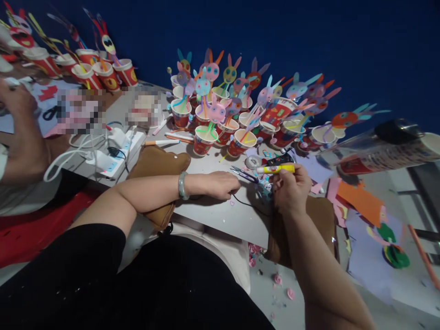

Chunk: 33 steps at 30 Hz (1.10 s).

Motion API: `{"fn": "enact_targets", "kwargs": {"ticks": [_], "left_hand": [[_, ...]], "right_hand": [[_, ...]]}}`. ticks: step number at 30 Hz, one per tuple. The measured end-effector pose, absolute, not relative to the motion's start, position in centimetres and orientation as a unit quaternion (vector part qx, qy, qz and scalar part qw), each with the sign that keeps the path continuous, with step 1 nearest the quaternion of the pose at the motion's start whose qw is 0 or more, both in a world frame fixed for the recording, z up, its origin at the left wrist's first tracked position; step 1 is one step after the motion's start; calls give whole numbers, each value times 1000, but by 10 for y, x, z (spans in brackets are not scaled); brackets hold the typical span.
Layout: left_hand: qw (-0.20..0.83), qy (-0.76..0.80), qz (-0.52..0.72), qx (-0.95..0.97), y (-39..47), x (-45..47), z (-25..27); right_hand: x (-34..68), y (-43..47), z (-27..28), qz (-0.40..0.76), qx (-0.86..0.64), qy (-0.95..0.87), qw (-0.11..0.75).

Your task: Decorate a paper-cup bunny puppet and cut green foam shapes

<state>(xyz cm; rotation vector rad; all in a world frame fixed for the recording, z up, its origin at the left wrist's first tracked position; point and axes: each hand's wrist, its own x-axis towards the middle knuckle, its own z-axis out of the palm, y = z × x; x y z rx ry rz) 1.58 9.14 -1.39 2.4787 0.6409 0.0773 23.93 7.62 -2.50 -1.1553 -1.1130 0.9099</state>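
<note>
A yellow tube with a pale cap [277, 169] is gripped in the fingers of the right hand [292, 187], raised over the near-middle part of the grey table [209, 213], its capped end pointing left. The left hand [222, 184] lies well apart from the right, fingers curled on the tabletop; whether it holds anything cannot be told. A jade-like bangle [184, 185] circles the left wrist.

Between the hands, small dark-handled scissors [244, 174] point left, just beyond the left knuckles. Farther off sits a roll of clear tape [253, 161]. Brown cushion-like pads lie on both sides, one under the left forearm [160, 160], the other beneath the right [321, 215].

Across the far side, red paper cups [204, 147] stand crowded together, with colourful rabbit-faced figures rising from them. To the right are a blurred stack of cups in clear wrapping [374, 153], an orange sheet [360, 198], a lilac sheet [364, 256] and green-handled scissors [395, 256].

On the left are a white power strip [125, 156], more cups with figures [125, 73] and, nearer the edge, a co-worker's hand [17, 98]. A dark blue wall [292, 32] stands behind. Pink paper-like roses [277, 279] lie below the near edge.
</note>
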Motion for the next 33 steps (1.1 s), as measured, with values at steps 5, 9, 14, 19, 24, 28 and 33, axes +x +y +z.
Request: {"fn": "enact_targets", "kwargs": {"ticks": [5,9,14,19,24,28,33], "left_hand": [[260,233,-12,937,92,6,-11],[234,232,-41,943,88,6,-15],[257,219,-36,940,89,7,-19],[313,243,-34,918,93,10,-18],[434,290,48,851,103,13,-17],[526,362,174,750,113,13,-9],[579,361,294,669,119,13,-5]], "right_hand": [[237,82,-39,484,-486,-436,583],[243,80,-44,558,-458,-412,556],[248,69,-36,554,-465,-448,525],[248,60,-33,596,-446,-485,459],[245,60,-34,619,-440,-480,439],[243,62,-36,622,-403,-481,468],[241,64,-40,598,-391,-478,511]]}}
